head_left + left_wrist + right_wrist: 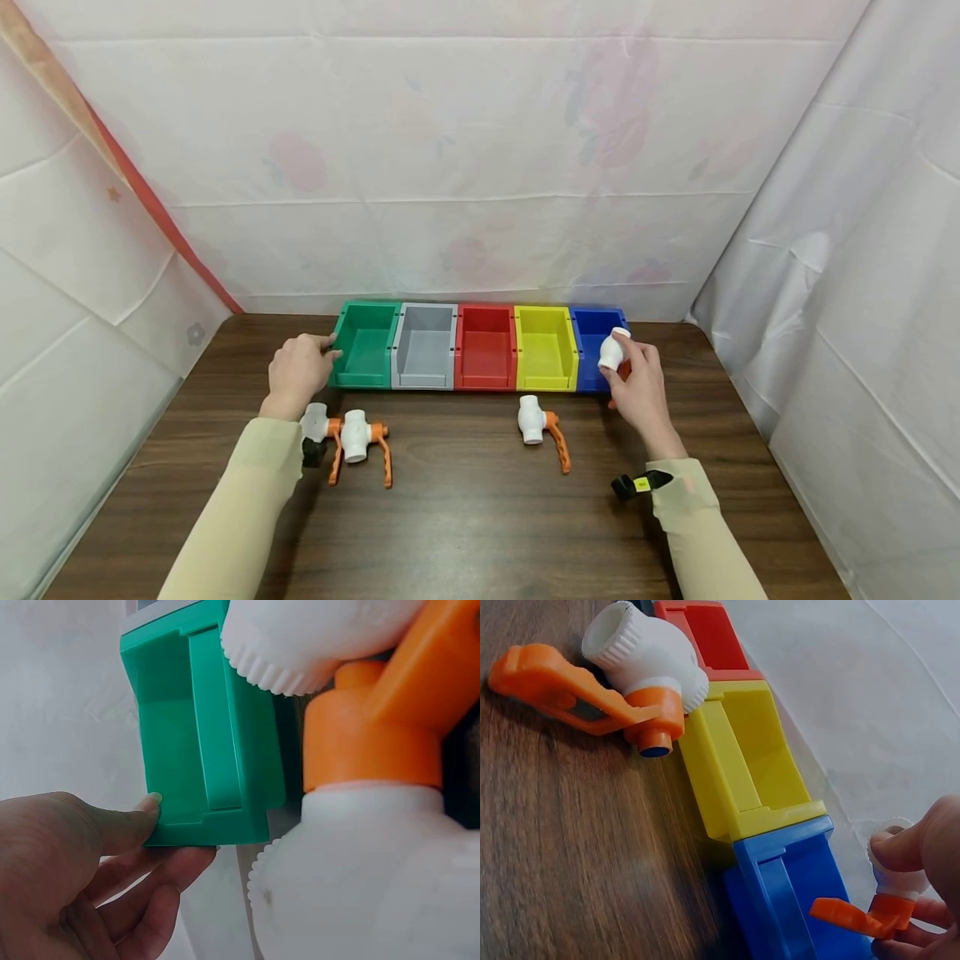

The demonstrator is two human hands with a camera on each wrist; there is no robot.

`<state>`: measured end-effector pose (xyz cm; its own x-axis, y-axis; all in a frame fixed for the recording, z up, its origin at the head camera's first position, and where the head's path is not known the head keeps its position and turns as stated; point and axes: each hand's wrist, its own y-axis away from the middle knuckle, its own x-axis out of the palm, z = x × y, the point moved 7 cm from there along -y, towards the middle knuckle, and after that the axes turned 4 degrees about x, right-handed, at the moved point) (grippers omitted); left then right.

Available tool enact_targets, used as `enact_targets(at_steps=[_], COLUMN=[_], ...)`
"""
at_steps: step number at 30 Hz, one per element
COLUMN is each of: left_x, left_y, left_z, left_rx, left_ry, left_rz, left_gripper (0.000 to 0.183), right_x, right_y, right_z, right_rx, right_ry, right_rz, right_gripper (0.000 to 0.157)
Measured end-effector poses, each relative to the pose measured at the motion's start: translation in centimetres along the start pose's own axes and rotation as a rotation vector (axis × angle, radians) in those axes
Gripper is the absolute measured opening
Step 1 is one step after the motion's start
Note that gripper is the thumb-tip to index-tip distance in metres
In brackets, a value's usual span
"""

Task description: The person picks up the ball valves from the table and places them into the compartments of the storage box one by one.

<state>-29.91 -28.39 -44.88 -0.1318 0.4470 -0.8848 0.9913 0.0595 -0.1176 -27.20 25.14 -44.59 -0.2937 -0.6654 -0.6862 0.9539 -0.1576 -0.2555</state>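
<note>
My left hand (298, 371) pinches the outer side wall of the green bin (366, 342), thumb on the inner side and fingers outside, as the left wrist view shows. Above the blue bin (592, 329), my right hand (643, 390) grips a white ball valve (611, 352) by its body. That valve's orange lever (847, 916) points toward the bin in the right wrist view. Two similar valves lie by my left forearm: one white valve (356, 436) in plain sight, another valve (315, 422) partly hidden by the sleeve. A further valve (531, 420) lies before the yellow bin.
Grey (425, 346), red (486, 346) and yellow (546, 346) bins stand in a row between the green and blue ones. The row sits at the back of the brown wooden table (465, 517). White cloth (465, 167) hangs behind and on both sides.
</note>
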Motion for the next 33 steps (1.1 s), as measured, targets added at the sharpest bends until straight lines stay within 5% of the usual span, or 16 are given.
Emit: enact_targets(at_steps=[14,33], left_x=[0.0,-0.3], left_y=[0.0,0.3], left_z=[0.0,-0.2], left_rx=[-0.001,-0.02], left_ry=[0.007,-0.011], left_rz=[-0.017,-0.064], left_gripper=[0.041,0.04], right_x=[-0.6,-0.9], right_y=[-0.5,-1.4], right_z=[-0.2,0.4], right_rx=[-0.052,-0.294], right_ry=[0.034,-0.015], right_rz=[-0.027,-0.185], right_gripper=[0.06,0.057])
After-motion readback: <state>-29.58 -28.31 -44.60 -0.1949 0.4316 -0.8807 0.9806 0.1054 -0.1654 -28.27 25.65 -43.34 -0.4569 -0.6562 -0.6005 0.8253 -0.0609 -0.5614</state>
